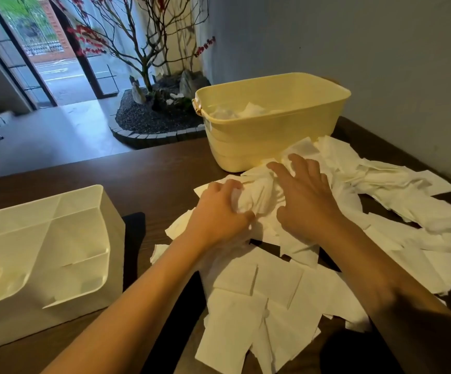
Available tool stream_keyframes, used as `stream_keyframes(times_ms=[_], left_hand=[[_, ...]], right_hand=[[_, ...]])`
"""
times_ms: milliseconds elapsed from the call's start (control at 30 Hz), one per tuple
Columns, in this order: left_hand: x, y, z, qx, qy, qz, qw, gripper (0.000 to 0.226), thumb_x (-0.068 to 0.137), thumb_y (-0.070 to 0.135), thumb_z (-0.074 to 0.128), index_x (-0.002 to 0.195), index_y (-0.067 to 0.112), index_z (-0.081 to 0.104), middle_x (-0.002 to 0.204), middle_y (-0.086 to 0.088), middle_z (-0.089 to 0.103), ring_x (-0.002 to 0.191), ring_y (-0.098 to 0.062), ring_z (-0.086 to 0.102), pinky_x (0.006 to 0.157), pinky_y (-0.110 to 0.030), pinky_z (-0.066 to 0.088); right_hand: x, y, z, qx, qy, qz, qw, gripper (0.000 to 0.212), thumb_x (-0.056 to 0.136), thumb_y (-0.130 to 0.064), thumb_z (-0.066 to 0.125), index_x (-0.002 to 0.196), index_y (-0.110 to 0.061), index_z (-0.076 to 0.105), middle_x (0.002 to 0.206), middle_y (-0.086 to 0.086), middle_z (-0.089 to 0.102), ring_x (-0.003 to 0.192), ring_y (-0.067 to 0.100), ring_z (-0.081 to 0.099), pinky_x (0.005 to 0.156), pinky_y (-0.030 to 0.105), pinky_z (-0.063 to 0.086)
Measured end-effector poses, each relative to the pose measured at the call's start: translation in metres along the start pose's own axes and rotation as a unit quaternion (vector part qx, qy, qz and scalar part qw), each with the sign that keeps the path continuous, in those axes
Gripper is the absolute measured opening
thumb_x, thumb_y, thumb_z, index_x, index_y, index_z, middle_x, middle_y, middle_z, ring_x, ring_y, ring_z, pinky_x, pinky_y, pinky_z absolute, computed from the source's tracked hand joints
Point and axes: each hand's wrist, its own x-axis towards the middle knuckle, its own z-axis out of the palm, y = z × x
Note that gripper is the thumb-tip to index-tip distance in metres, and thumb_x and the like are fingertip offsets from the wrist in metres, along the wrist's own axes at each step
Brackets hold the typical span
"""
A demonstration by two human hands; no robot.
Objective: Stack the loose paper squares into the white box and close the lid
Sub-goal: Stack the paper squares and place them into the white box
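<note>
Dark wooden table (165, 168) carried everything, loose paper squares (259, 298) sprawled right of the open white box (43, 255), yellow tub (270, 125) behind them, left hand (219, 211) fingers clamped on bunched squares, right hand (305, 195) fingers spread upon them

Grey wall (353, 36), dark wooden table (151, 168), open doorway (57, 63), bare indoor tree (143, 44)

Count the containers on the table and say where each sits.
2. The white box sits open at the left edge. The yellow tub stands at the back, behind the paper squares. Others may be out of view.
</note>
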Motion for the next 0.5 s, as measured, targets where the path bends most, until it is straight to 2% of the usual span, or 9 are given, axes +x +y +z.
stream_keyframes(times_ms=[67, 133, 200, 233, 267, 333, 400, 467, 500], left_hand=[[-0.003, -0.004, 0.003, 0.042, -0.024, 0.001, 0.999, 0.086, 0.077, 0.053, 0.076, 0.148, 0.039, 0.028, 0.156, 0.0, 0.025, 0.141, -0.027, 0.029, 0.112, -0.048, 0.037], [-0.003, -0.005, 0.008, 0.073, -0.003, 0.014, 0.997, 0.106, 0.073, 0.06, 0.078, 0.154, 0.043, 0.012, 0.164, 0.004, 0.007, 0.149, -0.025, 0.011, 0.119, -0.053, 0.019], [0.003, -0.006, 0.011, 0.068, 0.009, 0.023, 0.997, 0.116, 0.073, 0.06, 0.078, 0.155, 0.046, -0.003, 0.167, 0.003, -0.006, 0.153, -0.024, 0.001, 0.121, -0.052, 0.01], [0.007, -0.007, 0.011, 0.055, 0.001, 0.024, 0.998, 0.116, 0.075, 0.058, 0.077, 0.155, 0.047, -0.006, 0.168, 0.001, -0.005, 0.153, -0.025, 0.004, 0.121, -0.051, 0.012], [0.011, -0.007, 0.011, 0.046, -0.016, 0.026, 0.998, 0.111, 0.079, 0.055, 0.076, 0.156, 0.045, -0.003, 0.168, -0.001, 0.004, 0.152, -0.027, 0.013, 0.121, -0.051, 0.016], [0.018, -0.008, 0.011, 0.067, -0.039, 0.039, 0.996, 0.088, 0.088, 0.048, 0.068, 0.158, 0.037, 0.016, 0.159, -0.004, 0.033, 0.141, -0.026, 0.035, 0.115, -0.045, 0.03], [0.022, -0.011, 0.012, 0.087, -0.014, 0.047, 0.995, 0.063, 0.094, 0.04, 0.062, 0.151, 0.029, 0.038, 0.142, -0.002, 0.052, 0.127, -0.022, 0.047, 0.107, -0.039, 0.041], [0.022, -0.012, 0.012, 0.065, 0.03, 0.058, 0.996, 0.045, 0.095, 0.032, 0.06, 0.139, 0.027, 0.053, 0.125, -0.001, 0.062, 0.113, -0.018, 0.055, 0.098, -0.038, 0.049], [0.021, -0.014, 0.011, 0.038, 0.047, 0.063, 0.996, 0.038, 0.095, 0.028, 0.061, 0.133, 0.027, 0.058, 0.117, 0.0, 0.065, 0.107, -0.017, 0.059, 0.095, -0.038, 0.051]], right_hand=[[0.007, -0.005, -0.002, -0.048, -0.031, -0.035, 0.998, 0.084, 0.082, -0.016, 0.063, 0.152, -0.035, 0.02, 0.164, 0.006, -0.003, 0.149, 0.032, -0.001, 0.119, 0.047, 0.017], [0.013, -0.009, -0.001, -0.05, -0.062, -0.06, 0.995, 0.088, 0.085, -0.018, 0.065, 0.155, -0.036, 0.014, 0.165, 0.004, -0.013, 0.151, 0.03, -0.014, 0.123, 0.05, 0.005], [0.017, -0.012, 0.002, -0.027, -0.094, -0.091, 0.991, 0.092, 0.087, -0.016, 0.065, 0.157, -0.036, 0.009, 0.166, 0.0, -0.013, 0.152, 0.025, -0.017, 0.124, 0.047, 0.003], [0.018, -0.013, 0.003, -0.003, -0.111, -0.097, 0.989, 0.091, 0.088, -0.014, 0.064, 0.157, -0.036, 0.009, 0.166, -0.003, -0.008, 0.152, 0.023, -0.012, 0.124, 0.045, 0.007], [0.021, -0.013, 0.005, 0.025, -0.125, -0.093, 0.988, 0.086, 0.089, -0.014, 0.062, 0.157, -0.035, 0.012, 0.166, -0.005, 0.0, 0.153, 0.022, -0.004, 0.123, 0.042, 0.013], [0.029, -0.011, 0.01, 0.055, -0.136, -0.07, 0.987, 0.07, 0.094, -0.024, 0.056, 0.154, -0.034, 0.023, 0.162, -0.004, 0.022, 0.146, 0.023, 0.02, 0.116, 0.041, 0.025], [0.036, -0.012, 0.014, 0.028, -0.112, -0.061, 0.991, 0.053, 0.096, -0.032, 0.054, 0.147, -0.034, 0.039, 0.147, -0.002, 0.045, 0.129, 0.024, 0.042, 0.103, 0.041, 0.038], [0.041, -0.018, 0.012, 0.009, -0.075, -0.061, 0.995, 0.03, 0.094, -0.026, 0.054, 0.124, -0.029, 0.058, 0.123, 0.001, 0.061, 0.105, 0.023, 0.052, 0.084, 0.036, 0.044], [0.042, -0.021, 0.01, 0.005, -0.067, -0.057, 0.996, 0.02, 0.093, -0.023, 0.055, 0.112, -0.025, 0.061, 0.111, 0.002, 0.064, 0.095, 0.023, 0.054, 0.076, 0.033, 0.043]])
